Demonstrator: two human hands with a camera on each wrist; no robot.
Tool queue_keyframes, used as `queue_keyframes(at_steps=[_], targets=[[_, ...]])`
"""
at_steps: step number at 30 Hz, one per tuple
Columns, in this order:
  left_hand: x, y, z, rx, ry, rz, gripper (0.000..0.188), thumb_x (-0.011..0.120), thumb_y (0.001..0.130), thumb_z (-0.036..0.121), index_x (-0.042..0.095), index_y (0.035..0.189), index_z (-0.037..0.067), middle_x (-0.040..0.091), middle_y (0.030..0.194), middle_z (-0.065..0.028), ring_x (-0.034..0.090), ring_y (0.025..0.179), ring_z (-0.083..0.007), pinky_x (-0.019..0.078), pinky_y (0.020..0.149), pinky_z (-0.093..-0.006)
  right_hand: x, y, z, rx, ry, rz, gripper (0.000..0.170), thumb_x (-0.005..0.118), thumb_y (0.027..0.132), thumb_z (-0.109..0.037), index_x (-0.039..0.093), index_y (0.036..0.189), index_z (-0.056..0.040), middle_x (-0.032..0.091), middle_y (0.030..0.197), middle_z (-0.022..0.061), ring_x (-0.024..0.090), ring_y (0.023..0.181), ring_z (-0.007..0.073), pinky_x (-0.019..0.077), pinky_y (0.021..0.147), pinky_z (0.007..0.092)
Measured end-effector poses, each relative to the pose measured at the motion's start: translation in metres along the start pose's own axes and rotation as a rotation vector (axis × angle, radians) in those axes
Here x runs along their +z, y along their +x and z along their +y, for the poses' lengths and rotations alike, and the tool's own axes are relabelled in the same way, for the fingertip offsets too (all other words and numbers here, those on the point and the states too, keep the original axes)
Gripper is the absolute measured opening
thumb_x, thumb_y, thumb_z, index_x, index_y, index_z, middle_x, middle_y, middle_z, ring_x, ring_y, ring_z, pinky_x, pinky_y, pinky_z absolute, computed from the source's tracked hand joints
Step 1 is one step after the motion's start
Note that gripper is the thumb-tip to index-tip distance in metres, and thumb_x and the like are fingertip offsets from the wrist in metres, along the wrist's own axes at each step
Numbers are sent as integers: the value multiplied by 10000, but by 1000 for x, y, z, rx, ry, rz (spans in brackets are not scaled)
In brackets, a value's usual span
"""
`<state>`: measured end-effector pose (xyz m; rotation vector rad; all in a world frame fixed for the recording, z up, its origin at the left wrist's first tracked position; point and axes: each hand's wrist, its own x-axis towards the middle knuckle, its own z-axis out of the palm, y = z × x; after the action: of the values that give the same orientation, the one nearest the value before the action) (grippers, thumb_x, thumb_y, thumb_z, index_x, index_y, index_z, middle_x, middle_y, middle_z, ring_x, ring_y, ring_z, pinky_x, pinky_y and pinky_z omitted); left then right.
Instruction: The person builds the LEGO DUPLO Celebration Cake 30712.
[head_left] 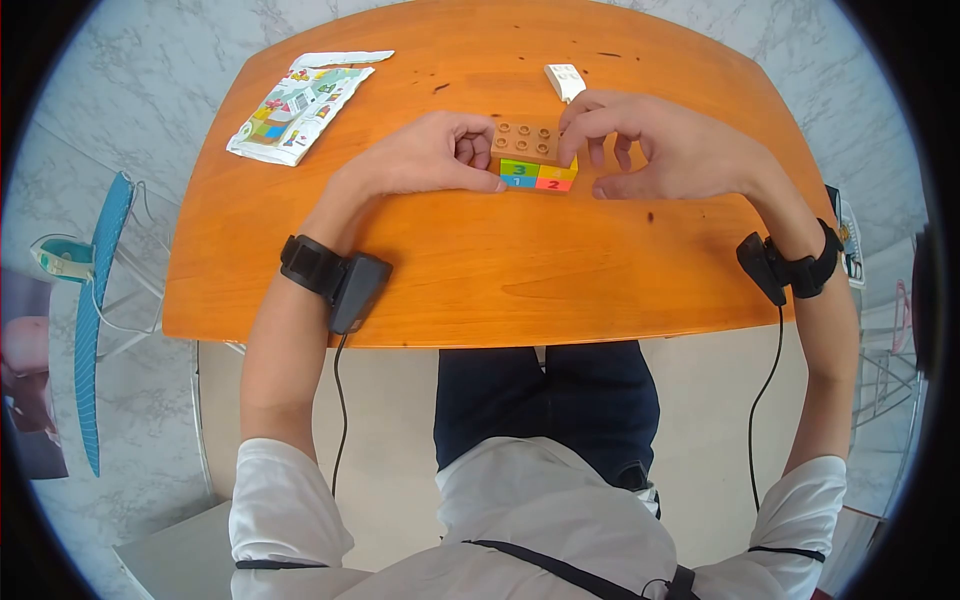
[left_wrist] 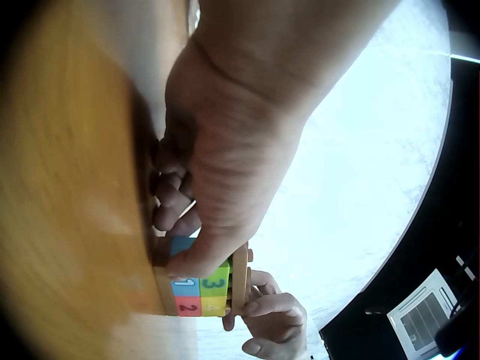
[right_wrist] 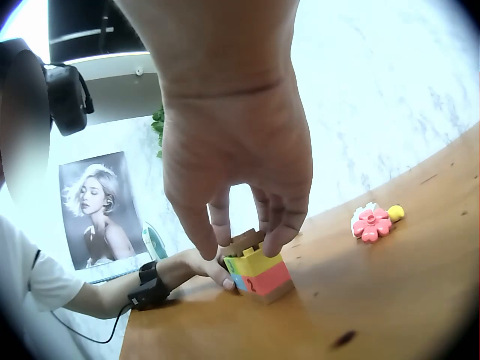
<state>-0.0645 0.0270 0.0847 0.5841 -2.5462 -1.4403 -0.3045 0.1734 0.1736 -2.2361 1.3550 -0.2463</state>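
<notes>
A small stack of toy building bricks stands on the wooden table. Its front shows numbered blocks: blue 1, red 2, green 3 and yellow. On top lies a brown studded brick, and the right wrist view shows a brown base under the stack. My left hand holds the stack's left end, its thumb against the blue block and the other fingers curled behind. From the right, my right hand reaches over with its index fingertip at the brown brick's corner. Its thumb stands apart from the stack, fingers loosely bent.
A white studded brick lies farther back, beyond the right hand. In the right wrist view a pink flower piece and a yellow piece sit there. A printed packet lies back left. An ironing board stands left of the table.
</notes>
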Motion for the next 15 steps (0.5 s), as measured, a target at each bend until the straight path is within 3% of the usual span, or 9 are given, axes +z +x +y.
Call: queue_keyframes(at_steps=[5, 7, 15], targets=[[1, 0, -1, 6, -32, -19, 233, 827, 838, 131, 620, 921, 64, 523, 748, 60, 453, 692, -40, 368, 625, -218, 2, -2, 2, 31, -62, 57, 264, 747, 846, -2, 686, 1090, -82, 620, 1182, 30, 620, 959, 164, 507, 744, 294], [1, -1, 2, 14, -29, -9, 241, 831, 836, 132, 609, 903, 66, 524, 742, 57, 456, 691, -38, 368, 621, -218, 0, -3, 4, -8, -94, 38, 292, 745, 888, -151, 676, 1166, -91, 664, 1111, 42, 619, 938, 195, 532, 789, 334], [1, 0, 3, 4, -27, -9, 258, 835, 835, 139, 586, 862, 74, 520, 731, 61, 451, 679, -36, 358, 604, -220, -6, -7, 5, -39, -143, 78, 284, 747, 882, -141, 681, 1152, -83, 668, 1101, 36, 622, 951, 189, 531, 787, 330]])
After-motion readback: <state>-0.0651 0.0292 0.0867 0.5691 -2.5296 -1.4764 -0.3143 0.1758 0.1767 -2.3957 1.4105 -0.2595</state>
